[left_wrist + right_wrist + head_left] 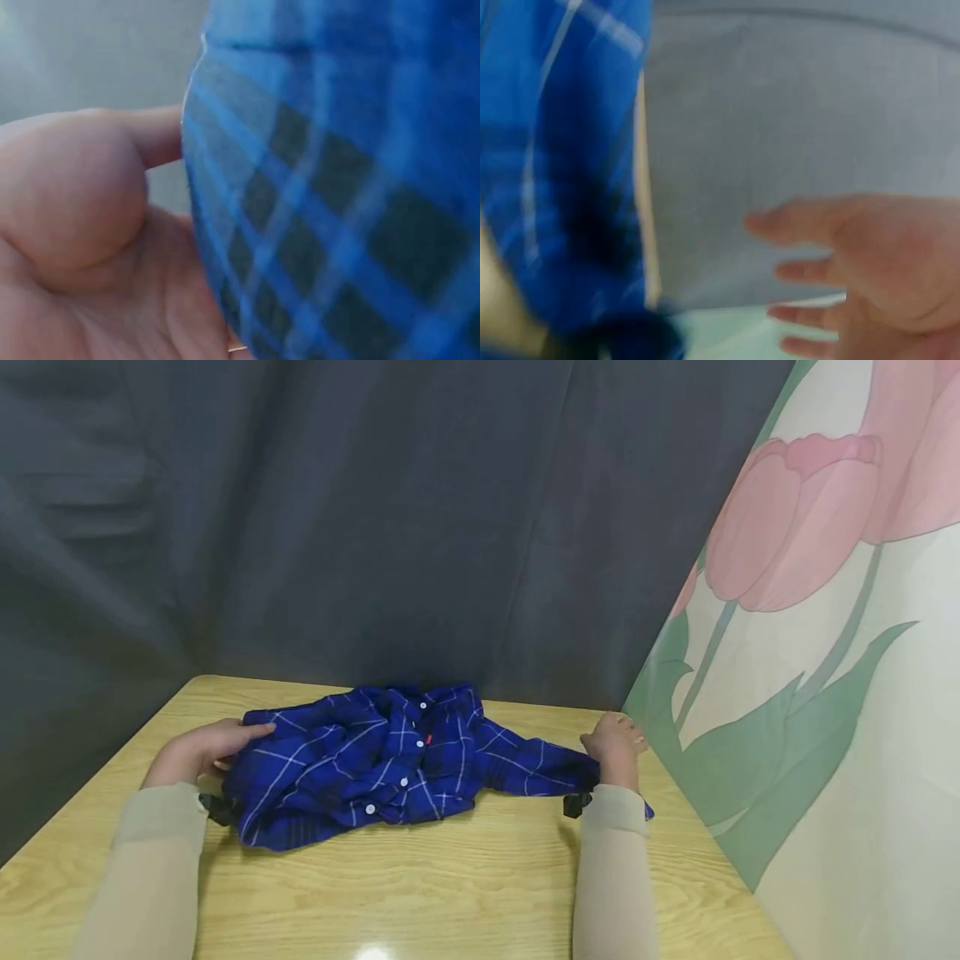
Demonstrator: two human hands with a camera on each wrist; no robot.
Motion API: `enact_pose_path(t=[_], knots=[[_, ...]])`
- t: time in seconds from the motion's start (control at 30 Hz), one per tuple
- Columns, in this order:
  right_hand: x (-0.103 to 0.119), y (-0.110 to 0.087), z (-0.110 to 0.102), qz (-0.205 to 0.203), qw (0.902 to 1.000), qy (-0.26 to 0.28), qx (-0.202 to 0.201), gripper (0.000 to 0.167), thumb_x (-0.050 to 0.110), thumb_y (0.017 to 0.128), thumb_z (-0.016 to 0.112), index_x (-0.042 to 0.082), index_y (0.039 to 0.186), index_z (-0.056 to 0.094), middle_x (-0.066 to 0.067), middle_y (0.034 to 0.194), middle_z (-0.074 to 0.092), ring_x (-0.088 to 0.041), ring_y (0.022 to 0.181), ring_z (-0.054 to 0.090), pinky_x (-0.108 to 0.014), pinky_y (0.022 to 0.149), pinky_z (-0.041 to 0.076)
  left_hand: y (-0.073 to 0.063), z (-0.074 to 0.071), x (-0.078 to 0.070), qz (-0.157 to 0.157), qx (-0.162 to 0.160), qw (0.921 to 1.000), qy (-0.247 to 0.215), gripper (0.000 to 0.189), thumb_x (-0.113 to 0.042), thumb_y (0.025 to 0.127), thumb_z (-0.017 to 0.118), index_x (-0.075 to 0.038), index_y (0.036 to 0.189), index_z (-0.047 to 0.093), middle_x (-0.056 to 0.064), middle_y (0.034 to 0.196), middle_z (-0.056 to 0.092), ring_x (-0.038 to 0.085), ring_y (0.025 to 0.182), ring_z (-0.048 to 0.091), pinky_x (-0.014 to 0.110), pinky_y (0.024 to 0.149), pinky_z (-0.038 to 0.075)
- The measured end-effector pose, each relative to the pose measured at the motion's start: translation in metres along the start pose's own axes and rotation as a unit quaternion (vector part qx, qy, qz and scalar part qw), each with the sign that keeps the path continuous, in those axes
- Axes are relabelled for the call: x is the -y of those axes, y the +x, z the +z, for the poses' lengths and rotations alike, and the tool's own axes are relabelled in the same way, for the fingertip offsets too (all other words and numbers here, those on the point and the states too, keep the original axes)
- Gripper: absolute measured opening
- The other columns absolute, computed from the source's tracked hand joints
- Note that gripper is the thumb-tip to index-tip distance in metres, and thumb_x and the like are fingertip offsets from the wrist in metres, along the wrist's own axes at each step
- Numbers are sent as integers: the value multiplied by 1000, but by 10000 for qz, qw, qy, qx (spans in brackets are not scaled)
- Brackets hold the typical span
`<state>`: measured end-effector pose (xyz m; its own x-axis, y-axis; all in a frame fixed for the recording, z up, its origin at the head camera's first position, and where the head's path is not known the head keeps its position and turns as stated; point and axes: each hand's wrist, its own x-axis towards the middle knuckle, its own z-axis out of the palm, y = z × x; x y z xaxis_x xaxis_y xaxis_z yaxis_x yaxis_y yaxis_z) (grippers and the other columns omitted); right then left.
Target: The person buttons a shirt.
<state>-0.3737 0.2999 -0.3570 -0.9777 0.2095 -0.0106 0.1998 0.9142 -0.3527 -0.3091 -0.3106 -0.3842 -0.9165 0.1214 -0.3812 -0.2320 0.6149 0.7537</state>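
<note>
A blue plaid shirt (330,768) with white buttons and a small red tag lies rumpled on the wooden table. One sleeve (525,764) stretches to the right, and its end passes behind the right forearm. At the shirt's left end, my left hand (217,745) pinches the fabric, thumb on top; its other fingers are mostly hidden by the cloth. In the left wrist view the plaid cloth (322,225) covers those fingertips. My right hand (615,739) is beside the outstretched sleeve with fingers extended; in the right wrist view it is apart from the blue cloth (562,150).
A dark curtain (375,527) hangs behind the table's back edge. To the right stands a wall panel with painted tulips (795,518), close to my right hand. Bare wood of the table (390,885) shows in front of the shirt.
</note>
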Motion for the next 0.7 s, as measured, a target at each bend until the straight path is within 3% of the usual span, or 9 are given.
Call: enact_pose_path(t=[0.07,0.13,0.23,0.3,0.37,0.53,0.7], knots=[[15,-3,2,-309,9991,-213,191,64,30,108,56,-9,157,42,-41,163,39,-65,153,31,-80,126,22,0,2,2,-81,344,9990,266,101,-53,115,35,29,157,-7,54,164,10,72,149,27,75,122,38],[35,-9,4,-827,9951,-278,461,56,31,107,60,-7,148,56,-33,155,55,-58,147,48,-74,126,32,1,4,2,80,405,9982,435,101,-53,115,38,29,157,-3,54,164,12,72,149,28,75,122,38],[66,-20,13,-1379,9797,-385,1406,51,37,103,69,0,138,70,-23,143,71,-46,134,66,-64,119,48,3,6,2,351,450,9970,529,96,-47,115,41,29,158,-1,53,165,11,70,151,27,74,123,37],[82,-25,22,-1465,9654,-449,2110,57,44,97,78,5,138,72,-18,144,71,-41,134,67,-59,115,53,5,8,1,455,458,9956,676,91,-41,116,42,29,158,2,53,165,8,70,153,25,74,125,35],[92,-28,32,-1302,9569,-674,2509,66,52,92,82,12,144,70,-14,153,66,-39,141,63,-58,118,51,7,11,1,523,431,9947,772,85,-34,116,42,29,158,4,53,166,7,70,154,21,74,126,33],[89,-22,47,-624,9635,-1150,2337,77,60,92,78,20,155,62,-13,170,50,-40,155,50,-58,125,45,13,21,-6,828,323,9922,873,81,-28,114,46,27,159,8,52,168,5,71,156,12,75,128,24],[65,-10,46,-393,9705,-1001,2157,73,52,97,75,15,158,58,-18,171,47,-43,157,46,-61,127,42,17,23,-14,1073,466,9921,458,84,-31,116,47,27,160,4,50,170,7,66,158,20,71,126,35]])
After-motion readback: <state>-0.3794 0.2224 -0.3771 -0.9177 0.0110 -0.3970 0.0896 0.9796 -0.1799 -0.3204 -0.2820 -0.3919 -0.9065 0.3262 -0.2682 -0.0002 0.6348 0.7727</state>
